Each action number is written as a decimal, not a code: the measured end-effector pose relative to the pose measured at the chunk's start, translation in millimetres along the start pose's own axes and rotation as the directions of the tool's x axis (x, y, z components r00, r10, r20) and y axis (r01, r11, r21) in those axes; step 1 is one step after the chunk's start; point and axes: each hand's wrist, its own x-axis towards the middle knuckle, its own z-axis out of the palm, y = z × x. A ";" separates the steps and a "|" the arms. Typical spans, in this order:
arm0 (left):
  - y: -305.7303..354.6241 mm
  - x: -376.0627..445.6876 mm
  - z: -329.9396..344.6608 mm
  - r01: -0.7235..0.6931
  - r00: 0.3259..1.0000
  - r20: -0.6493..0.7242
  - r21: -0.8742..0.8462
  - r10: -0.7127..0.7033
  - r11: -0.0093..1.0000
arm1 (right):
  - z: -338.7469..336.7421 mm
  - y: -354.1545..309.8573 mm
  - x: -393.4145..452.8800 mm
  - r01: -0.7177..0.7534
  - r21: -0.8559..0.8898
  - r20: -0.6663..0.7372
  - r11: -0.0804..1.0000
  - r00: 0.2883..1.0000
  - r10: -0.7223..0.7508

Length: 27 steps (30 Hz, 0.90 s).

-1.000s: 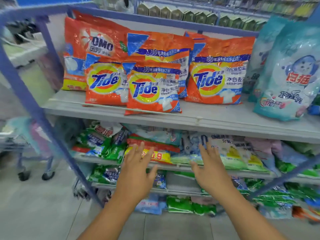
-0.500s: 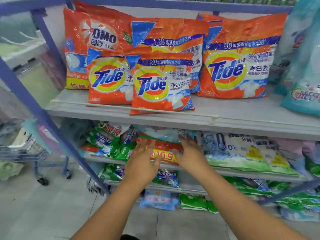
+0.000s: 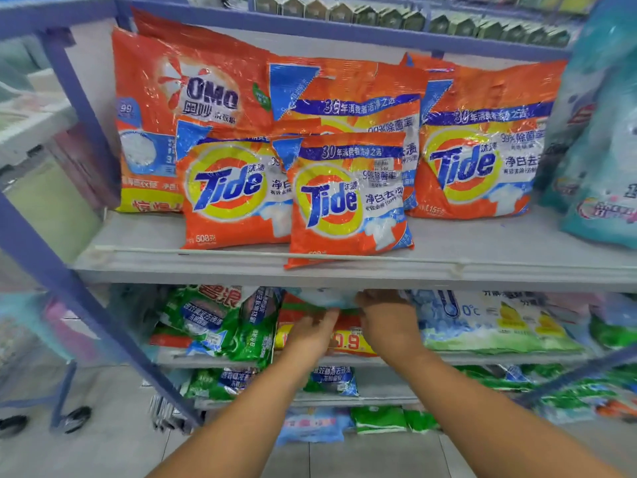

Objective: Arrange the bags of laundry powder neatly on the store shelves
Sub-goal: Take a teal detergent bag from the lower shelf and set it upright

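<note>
Both my hands reach into the second shelf (image 3: 482,357). A pale blue-white bag (image 3: 322,298) lies there on top of a red-orange bag with a yellow price label (image 3: 348,341). My right hand (image 3: 387,322) curls its fingers over the pale bag's right edge. My left hand (image 3: 310,334) touches its underside with straight fingers. Green bags (image 3: 220,326) lie to the left and a white-blue-green bag (image 3: 489,322) to the right. On the top shelf (image 3: 206,267) stand orange Tide bags (image 3: 348,198) and an OMO bag (image 3: 165,108).
Teal bags (image 3: 599,167) lean at the top shelf's right end. A slanted blue frame post (image 3: 86,305) crosses the left side. A wheeled cart (image 3: 65,415) stands on the floor at left. Lower shelves hold more green and blue bags (image 3: 379,417).
Both hands have moved up and forward into the second shelf and closed in on the pale bag. The view has come closer to the shelves.
</note>
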 end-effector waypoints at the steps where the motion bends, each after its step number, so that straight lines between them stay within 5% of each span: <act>1: -7.1 9.1 3.9 0.015 1.000 0.002 -0.094 -0.015 0.995 | -1.4 -4.7 -3.2 0.013 -0.002 0.002 1.000 1.000 -0.013; 9: -0.4 16.9 24.1 0.140 0.985 0.161 -0.556 -0.058 0.819 | -3.2 -29.9 -24.4 0.123 -0.018 -0.144 0.992 0.982 -0.125; 12: -9.9 13.8 27.7 0.200 0.979 0.142 -0.612 -0.143 0.765 | 3.0 -41.7 -37.7 0.126 -0.026 -0.092 0.992 0.987 -0.128; 17: -25.6 9.3 14.0 0.161 0.987 0.104 -0.601 -0.123 0.783 | 8.5 -5.6 -30.1 -0.035 0.249 -0.160 0.968 0.984 0.077; 19: -29.8 6.6 3.6 0.149 0.989 0.076 -0.562 -0.129 0.813 | -0.2 11.4 -15.3 -0.220 0.357 0.039 0.908 0.974 0.221; 22: -37.0 3.0 -12.7 0.140 0.985 -0.009 -0.536 -0.172 0.832 | -15.0 20.3 -1.6 -0.501 0.479 0.463 0.721 0.842 0.277; 27: -47.3 -16.0 -35.5 0.099 0.977 -0.140 -0.382 -0.163 0.919 | 8.5 4.9 -21.7 -0.669 0.555 0.690 0.494 0.702 0.176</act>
